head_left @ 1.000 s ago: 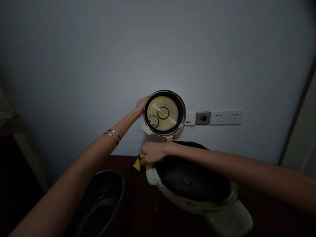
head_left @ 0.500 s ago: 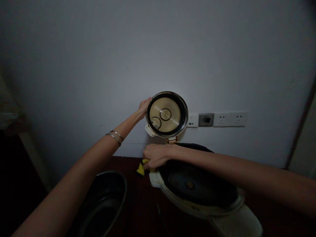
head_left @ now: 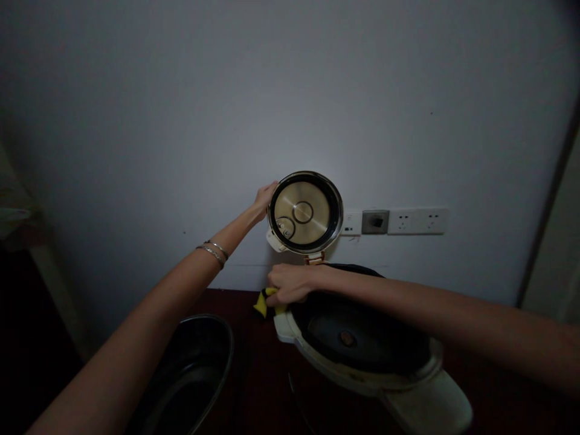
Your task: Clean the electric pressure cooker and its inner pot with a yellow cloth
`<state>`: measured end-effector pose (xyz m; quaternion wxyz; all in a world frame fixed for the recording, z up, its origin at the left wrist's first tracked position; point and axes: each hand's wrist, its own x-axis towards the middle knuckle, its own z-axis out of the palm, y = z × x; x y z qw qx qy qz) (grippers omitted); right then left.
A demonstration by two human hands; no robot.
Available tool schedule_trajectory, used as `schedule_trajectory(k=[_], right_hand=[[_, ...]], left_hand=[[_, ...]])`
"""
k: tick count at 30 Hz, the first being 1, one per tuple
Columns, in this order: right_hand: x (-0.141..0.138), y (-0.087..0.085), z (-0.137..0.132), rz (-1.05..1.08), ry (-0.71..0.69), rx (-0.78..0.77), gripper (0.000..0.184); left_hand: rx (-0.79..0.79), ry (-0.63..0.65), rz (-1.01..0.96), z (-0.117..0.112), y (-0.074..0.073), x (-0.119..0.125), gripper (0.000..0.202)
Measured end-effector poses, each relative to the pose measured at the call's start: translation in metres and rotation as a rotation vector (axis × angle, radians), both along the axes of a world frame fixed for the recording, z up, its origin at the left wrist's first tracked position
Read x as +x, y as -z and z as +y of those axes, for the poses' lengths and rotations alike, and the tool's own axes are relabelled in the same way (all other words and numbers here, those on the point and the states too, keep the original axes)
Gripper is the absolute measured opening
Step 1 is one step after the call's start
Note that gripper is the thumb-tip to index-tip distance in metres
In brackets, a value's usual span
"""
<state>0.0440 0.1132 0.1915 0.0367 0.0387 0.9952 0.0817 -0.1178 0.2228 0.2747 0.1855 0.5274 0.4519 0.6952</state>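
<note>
A white rice cooker point(head_left: 335, 376) stands with its lid point(head_left: 312, 225) raised against the wall, the metal inner side facing me. My left hand point(head_left: 266, 196) grips the lid's left edge; its fingertips are hidden behind the lid. Reaching across the cooker's dark inside, my right hand point(head_left: 290, 284) presses a yellow and black cloth point(head_left: 261, 303) on the far left part of the rim, near the hinge. A small brownish round piece point(head_left: 347, 339) shows at the bottom of the cooker. Left of the cooker sits a dark inner pot point(head_left: 229, 344), partly covered by my left forearm.
The dark red table point(head_left: 254, 374) meets a pale wall point(head_left: 290, 90) behind. Sockets and a switch point(head_left: 394, 222) are mounted right of the lid. A thin cord-like thing point(head_left: 294, 389) lies in front of the cooker. A pale door or frame point(head_left: 555, 254) stands far right.
My right hand and the cloth have shifted slightly right along the rim. The left hand still holds the raised lid. The view has moved a little.
</note>
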Motion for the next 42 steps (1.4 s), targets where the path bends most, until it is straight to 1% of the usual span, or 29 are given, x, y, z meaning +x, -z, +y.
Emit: schedule_trajectory(k=[3,5,7,11,13,17,19,22,25,27,29,31,33,35,39,42], right_hand=[[-0.001,-0.003,0.008,0.009,0.048,0.002,0.049],[-0.004,-0.004,0.013,0.025,0.079,0.020,0.047],[-0.004,-0.005,0.013,0.026,0.090,0.016,0.045],[0.006,-0.004,0.002,-0.005,0.050,-0.059,0.049],[0.010,-0.003,0.003,0.001,0.031,-0.085,0.048],[0.006,0.002,0.020,0.053,0.066,-0.024,0.044],[0.001,0.004,0.022,0.061,0.080,0.015,0.045],[-0.001,0.005,0.010,0.052,0.050,0.038,0.047],[0.005,0.006,-0.006,0.053,-0.022,0.032,0.050],[0.008,0.007,-0.008,0.065,-0.036,0.040,0.050],[0.006,0.008,0.000,0.074,-0.007,0.063,0.046],[0.001,0.008,0.013,0.075,0.035,0.085,0.042],[-0.005,0.008,0.026,0.073,0.058,0.095,0.038],[-0.008,0.007,0.035,0.078,0.071,0.089,0.039],[-0.005,0.003,0.041,0.098,0.090,0.057,0.046],[-0.001,0.004,0.038,0.118,0.099,0.046,0.048]], left_hand=[[-0.001,0.025,-0.005,-0.001,0.000,0.001,0.033],[0.001,0.017,-0.008,0.000,0.000,0.000,0.034],[0.004,-0.004,-0.011,0.000,-0.001,0.000,0.036],[0.009,-0.009,-0.030,-0.002,-0.002,0.003,0.037],[0.023,-0.001,-0.040,-0.003,-0.002,0.005,0.037],[0.040,0.013,-0.047,-0.004,-0.003,0.006,0.038],[0.032,0.014,-0.048,-0.004,-0.003,0.006,0.038],[0.035,0.008,-0.039,-0.004,-0.003,0.006,0.036],[0.045,0.010,-0.022,-0.002,-0.003,0.005,0.035],[0.049,0.009,-0.011,0.000,-0.002,0.003,0.036],[0.049,0.000,0.005,0.002,-0.001,0.000,0.037],[0.036,-0.026,0.053,0.003,-0.001,-0.003,0.039],[0.015,-0.058,0.141,0.002,-0.002,-0.006,0.041],[0.000,-0.097,0.262,-0.001,-0.004,-0.010,0.042],[-0.007,-0.170,0.479,-0.007,-0.007,-0.015,0.046],[0.015,-0.198,0.562,-0.007,-0.008,-0.017,0.048]])
